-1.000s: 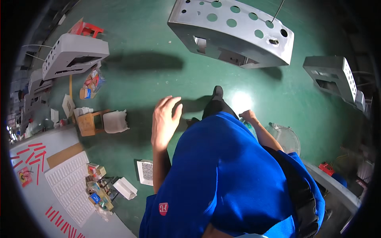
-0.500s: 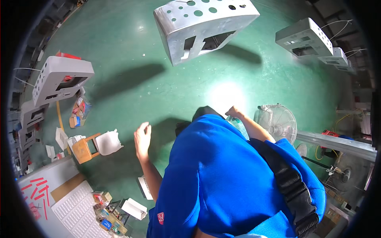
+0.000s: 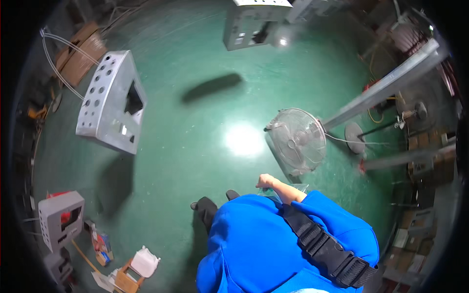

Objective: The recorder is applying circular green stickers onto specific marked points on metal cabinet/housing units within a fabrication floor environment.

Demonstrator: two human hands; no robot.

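My right hand sticks out in front of my blue shirt, fingers curled into a fist. A piece of clear plastic bag shows just under the wrist, and the hand seems to grip it. The hand hovers over the green floor, a little short of a standing floor fan. My left hand is out of the picture. My dark shoes show below the shirt's edge. A black strap crosses my shoulder.
A grey metal housing with round holes lies on the green floor at left, another at the top. A small grey box and a wooden stool with a white jug sit lower left. A metal beam and cardboard boxes are at right.
The view has swung to the right and the fan is now ahead of me. My left hand, raised and open before, has dropped out of sight. My right hand stays forward.
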